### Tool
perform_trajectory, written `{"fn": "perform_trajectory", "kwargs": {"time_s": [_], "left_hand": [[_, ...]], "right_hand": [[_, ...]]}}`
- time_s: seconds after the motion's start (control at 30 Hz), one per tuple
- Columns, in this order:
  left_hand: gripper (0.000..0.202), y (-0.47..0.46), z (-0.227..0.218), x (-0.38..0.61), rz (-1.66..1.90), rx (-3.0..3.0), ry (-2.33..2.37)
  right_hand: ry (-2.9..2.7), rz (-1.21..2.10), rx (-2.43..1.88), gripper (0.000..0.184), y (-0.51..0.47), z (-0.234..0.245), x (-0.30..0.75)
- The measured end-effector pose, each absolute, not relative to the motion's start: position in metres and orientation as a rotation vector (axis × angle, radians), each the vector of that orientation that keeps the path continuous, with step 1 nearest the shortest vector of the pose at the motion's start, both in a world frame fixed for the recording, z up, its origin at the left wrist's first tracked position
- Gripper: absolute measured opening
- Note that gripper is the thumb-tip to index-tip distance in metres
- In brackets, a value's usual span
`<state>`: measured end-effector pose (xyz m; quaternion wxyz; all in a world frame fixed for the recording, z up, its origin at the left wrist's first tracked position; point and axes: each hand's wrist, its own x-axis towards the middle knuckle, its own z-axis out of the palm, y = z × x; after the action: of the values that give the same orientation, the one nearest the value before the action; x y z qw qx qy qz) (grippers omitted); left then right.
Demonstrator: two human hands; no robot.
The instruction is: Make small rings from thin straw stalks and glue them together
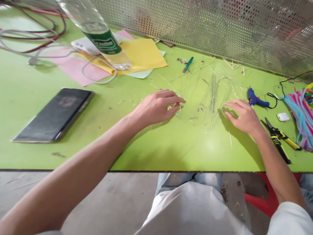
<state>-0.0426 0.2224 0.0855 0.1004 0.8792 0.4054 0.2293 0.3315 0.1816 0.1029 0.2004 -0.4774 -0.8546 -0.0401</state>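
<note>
I was seated at a craft workshop bench. I noted a green worktable (171, 147) carrying a hot glue gun (256, 99), yellow-handled snips (277, 137), pipe cleaners (302, 120), coloured card sheets (144, 55) and scattered thin sticks (214, 91), with a perforated metal screen (195, 23) behind and a bare concrete floor (110, 202) below.

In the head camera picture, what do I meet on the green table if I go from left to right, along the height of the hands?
Black smartphone → left hand → right hand → white earbud case → multicoloured pipe cleaners
</note>
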Motion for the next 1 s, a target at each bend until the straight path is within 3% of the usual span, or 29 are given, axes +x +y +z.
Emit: {"fn": "perform_trajectory", "kwargs": {"time_s": [0.17, 0.27, 0.53, 0.67, 0.8, 1.0], "left_hand": [[0.029, 0.212, 0.094, -0.032, 1.021, 2.202, 1.25], [0.036, 0.212, 0.095, -0.027, 1.156, 1.739, 1.217], [0.044, 0.186, 0.096, 0.005, 0.998, 1.052, 0.9], [0.049, 0.166, 0.094, 0.024, 0.843, 0.924, 0.84], [0.052, 0.154, 0.091, 0.041, 0.758, 0.878, 0.83], [0.05, 0.145, 0.096, 0.048, 0.897, 0.982, 0.886]], "right_hand": [[-2.538, -0.062, -1.17, 0.031, 0.168, 0.098, 0.308], [-2.51, -0.057, -1.172, 0.03, 0.167, 0.093, 0.304], [-2.411, 0.038, -1.136, 0.029, 0.162, 0.094, 0.294], [-2.26, 0.314, -1.262, 0.038, 0.169, 0.093, 0.297], [-2.034, 0.661, -1.389, 0.03, 0.17, 0.109, 0.301], [-1.708, 1.364, -1.178, 0.035, 0.14, 0.134, 0.281]]}}
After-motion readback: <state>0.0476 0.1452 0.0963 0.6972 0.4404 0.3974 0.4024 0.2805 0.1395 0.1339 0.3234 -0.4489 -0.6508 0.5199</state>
